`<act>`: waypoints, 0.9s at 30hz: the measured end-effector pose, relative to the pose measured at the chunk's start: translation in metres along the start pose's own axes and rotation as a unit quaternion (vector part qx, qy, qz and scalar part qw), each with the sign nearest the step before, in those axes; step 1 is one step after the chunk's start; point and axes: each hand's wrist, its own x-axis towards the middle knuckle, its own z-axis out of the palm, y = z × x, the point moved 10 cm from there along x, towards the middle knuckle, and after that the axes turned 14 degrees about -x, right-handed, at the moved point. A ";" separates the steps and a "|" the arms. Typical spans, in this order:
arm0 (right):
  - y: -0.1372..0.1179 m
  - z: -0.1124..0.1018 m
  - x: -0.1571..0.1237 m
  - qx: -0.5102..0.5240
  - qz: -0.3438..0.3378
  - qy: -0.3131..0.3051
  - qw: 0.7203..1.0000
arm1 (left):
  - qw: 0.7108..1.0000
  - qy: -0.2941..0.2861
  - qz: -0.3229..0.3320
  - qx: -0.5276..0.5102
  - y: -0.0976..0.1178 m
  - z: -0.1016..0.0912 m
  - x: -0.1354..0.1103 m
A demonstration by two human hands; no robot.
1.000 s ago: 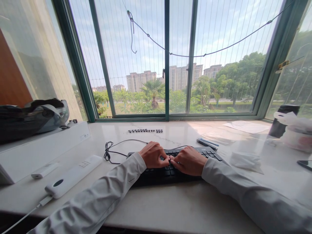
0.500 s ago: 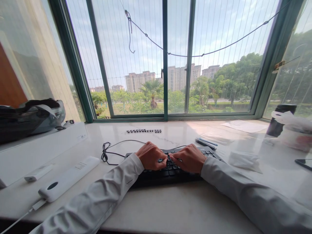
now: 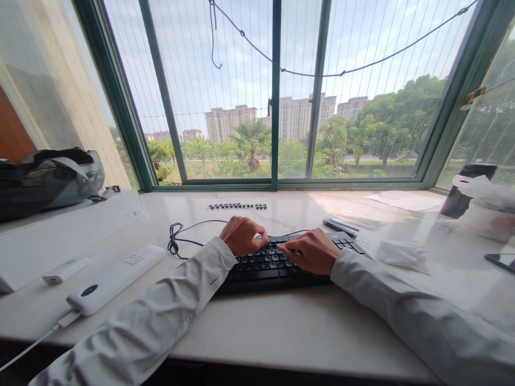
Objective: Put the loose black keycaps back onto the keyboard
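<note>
A black keyboard [image 3: 273,268] lies on the pale marble sill in front of me, its cable [image 3: 177,244] looped to the left. My left hand [image 3: 241,235] hovers over the keyboard's far left edge, fingers curled into a pinch; what they hold is hidden. On the keys to the right rests my right hand [image 3: 311,251], its fingers stretched leftward and lying on them. A row of several small black keycaps [image 3: 237,206] sits on the sill near the window frame, beyond my left hand.
A white box [image 3: 68,230] carrying a dark headset [image 3: 48,179] stands at the left. In front of it lie a white power bank [image 3: 116,279] and a small white stick [image 3: 66,269]. Pens [image 3: 340,226], tissue [image 3: 402,254], papers, a dark cup [image 3: 466,190] and a phone [image 3: 501,261] are on the right.
My hands, touching over the middle keys with a keycap between the fingertips, have parted. The left hand has lifted toward the keyboard's far edge. The view has tilted slightly down.
</note>
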 end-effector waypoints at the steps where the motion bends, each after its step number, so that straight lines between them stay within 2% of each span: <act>1: 0.001 0.000 0.000 -0.001 0.003 0.000 1.000 | 1.000 -0.003 -0.001 -0.001 -0.001 0.001 0.000; 9: 0.009 -0.004 -0.001 -0.008 0.042 0.030 0.999 | 1.000 -0.005 -0.015 0.005 -0.005 0.001 0.001; 16: -0.010 -0.001 -0.001 0.022 -0.029 -0.003 0.999 | 1.000 -0.013 -0.019 0.005 -0.007 0.003 0.001; 23: -0.005 -0.002 -0.001 0.011 -0.002 -0.008 1.000 | 0.999 -0.021 -0.026 0.001 -0.007 0.004 0.001; 27: -0.007 -0.002 -0.002 0.002 -0.022 -0.018 1.000 | 0.999 -0.024 -0.030 0.001 -0.008 0.004 0.001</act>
